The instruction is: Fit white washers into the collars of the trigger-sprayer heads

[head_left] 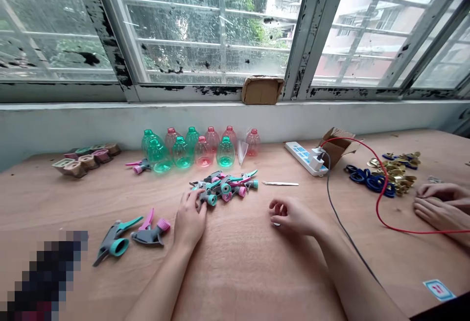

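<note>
Head view: left hand [189, 220] lies palm down on the table [238, 272], fingers loosely extended. Fingertips touch the near edge of the pile of spray triggers [224, 186]; nothing gripped. Right hand [293, 216] rests on the table to the right of the pile, fingers curled in. There's a small pale bit under them, can't tell if it's held. Teal-collared trigger [112, 245] and pink-collared trigger [151, 232] lie just left of the left hand. Green and pink bottles [191, 150] stand behind the pile. Tweezers [281, 183] lie right of the pile. Another person's hands [440, 206] rest at the right edge, near a red cable [382, 198].
</note>
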Available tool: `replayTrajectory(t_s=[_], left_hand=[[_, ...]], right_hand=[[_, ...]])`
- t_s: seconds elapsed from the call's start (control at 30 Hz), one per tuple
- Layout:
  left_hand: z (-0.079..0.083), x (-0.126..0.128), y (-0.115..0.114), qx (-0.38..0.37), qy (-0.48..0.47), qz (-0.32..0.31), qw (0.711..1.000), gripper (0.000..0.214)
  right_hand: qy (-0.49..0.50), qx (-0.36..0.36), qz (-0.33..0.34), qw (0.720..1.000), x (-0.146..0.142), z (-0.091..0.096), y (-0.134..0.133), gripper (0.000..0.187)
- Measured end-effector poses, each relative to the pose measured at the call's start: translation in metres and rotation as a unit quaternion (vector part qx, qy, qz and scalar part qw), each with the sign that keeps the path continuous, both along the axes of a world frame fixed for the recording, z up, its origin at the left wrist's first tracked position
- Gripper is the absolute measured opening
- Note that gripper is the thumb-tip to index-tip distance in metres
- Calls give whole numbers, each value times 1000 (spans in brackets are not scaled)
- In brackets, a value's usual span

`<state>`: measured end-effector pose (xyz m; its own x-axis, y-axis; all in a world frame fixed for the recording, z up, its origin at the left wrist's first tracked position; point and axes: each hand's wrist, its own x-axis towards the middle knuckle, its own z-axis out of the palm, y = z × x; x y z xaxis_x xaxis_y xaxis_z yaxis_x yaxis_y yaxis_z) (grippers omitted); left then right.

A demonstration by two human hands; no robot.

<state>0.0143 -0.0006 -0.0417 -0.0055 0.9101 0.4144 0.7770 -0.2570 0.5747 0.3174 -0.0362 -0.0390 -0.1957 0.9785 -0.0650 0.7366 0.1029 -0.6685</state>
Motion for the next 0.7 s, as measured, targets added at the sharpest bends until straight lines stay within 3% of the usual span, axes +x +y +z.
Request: replayTrajectory(t_s=[0.1,0.27,0.4,0.57,0.7], left_hand=[[-3,0,-1,-6,0,0,1000,29],[-10,7,-10,45,44,17,998,34],[-5,16,-22,63,101,12,993,36],[16,12,-32,50,245,83,965,33],[21,-2,-28,-18,295,141,945,37]], right_hand=[[-18,-34,27,999,7,4,-4,21],[-14,-64,55,996,8,5,-6,16],[1,-65,66,996,4,0,-7,11],[29,37,74,996,-14,-16,-5,6],[51,113,85,989,-32,-24,-4,2]])
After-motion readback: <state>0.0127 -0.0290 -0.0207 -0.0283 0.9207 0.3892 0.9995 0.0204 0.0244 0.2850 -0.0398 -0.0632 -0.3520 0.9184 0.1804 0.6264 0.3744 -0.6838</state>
